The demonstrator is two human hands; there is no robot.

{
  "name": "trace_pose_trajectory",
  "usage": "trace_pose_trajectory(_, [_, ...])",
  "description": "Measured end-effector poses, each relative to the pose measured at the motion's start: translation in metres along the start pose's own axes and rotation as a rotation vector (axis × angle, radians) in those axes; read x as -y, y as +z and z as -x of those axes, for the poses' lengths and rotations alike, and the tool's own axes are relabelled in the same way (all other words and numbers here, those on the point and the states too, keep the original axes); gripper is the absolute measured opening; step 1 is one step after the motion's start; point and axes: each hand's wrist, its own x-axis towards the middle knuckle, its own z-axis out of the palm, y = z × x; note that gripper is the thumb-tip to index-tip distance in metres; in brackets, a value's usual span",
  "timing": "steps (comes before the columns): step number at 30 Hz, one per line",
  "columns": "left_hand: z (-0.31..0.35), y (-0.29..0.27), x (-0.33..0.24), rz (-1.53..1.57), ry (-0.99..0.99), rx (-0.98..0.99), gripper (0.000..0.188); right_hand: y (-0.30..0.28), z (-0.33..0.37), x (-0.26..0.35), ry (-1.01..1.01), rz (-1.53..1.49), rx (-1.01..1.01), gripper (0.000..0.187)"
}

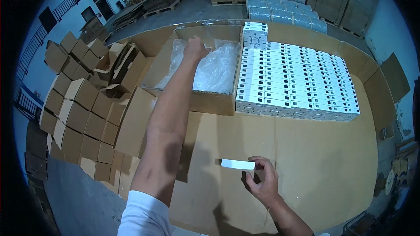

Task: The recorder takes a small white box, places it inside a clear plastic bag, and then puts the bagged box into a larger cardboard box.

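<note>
My left arm stretches forward over an open cardboard carton (214, 104). Above clear plastic bags (214, 72) inside it is my left hand (195, 49), its fingers drawn together; whatever they grip, if anything, is hidden. Low over the cardboard-covered table, my right hand (265, 182) pinches the right end of a slim white box (237, 164) between thumb and fingers. Only a plain, narrow side of that box shows. To the carton's right stand tight rows of small white boxes (297, 78) with dark square marks, and one more box (255, 36) sits upright on the far left row.
Brown cardboard boxes (83, 118) are stacked at the left, beside the carton's open flap (129, 122). A cardboard wall (372, 78) rims the table's far and right edges. Behind lie plastic-wrapped rolls (284, 14) and flattened cardboard on a pallet (162, 1).
</note>
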Motion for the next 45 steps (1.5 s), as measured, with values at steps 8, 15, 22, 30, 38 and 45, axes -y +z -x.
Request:
trace_pose_trajectory(8, [0.003,-0.011,-0.004,0.000,-0.030,0.022,0.037,-0.015,0.002,-0.002,0.008,-0.044,0.016,0.043])
trace_pose_trajectory(15, [0.033,-0.089,-0.007,0.086,0.028,-0.183,0.037,-0.035,0.021,0.017,0.050,-0.076,0.024,0.045])
trace_pose_trajectory(22, [0.120,-0.187,0.000,0.296,0.055,-0.406,0.036,-0.037,0.044,0.033,0.022,-0.099,0.009,0.050])
trace_pose_trajectory(30, [0.323,-0.197,-0.028,0.975,0.142,-0.424,0.035,-0.032,0.100,0.028,0.054,-0.154,-0.091,0.061])
trace_pose_trajectory(38, [0.586,-0.126,-0.024,1.280,-0.191,-0.227,0.034,-0.021,0.153,0.023,-0.222,-0.284,-0.106,0.064])
trace_pose_trajectory(45, [0.667,-0.064,-0.001,1.243,-0.181,-0.096,0.038,0.002,0.160,0.036,-0.173,-0.364,0.083,0.041])
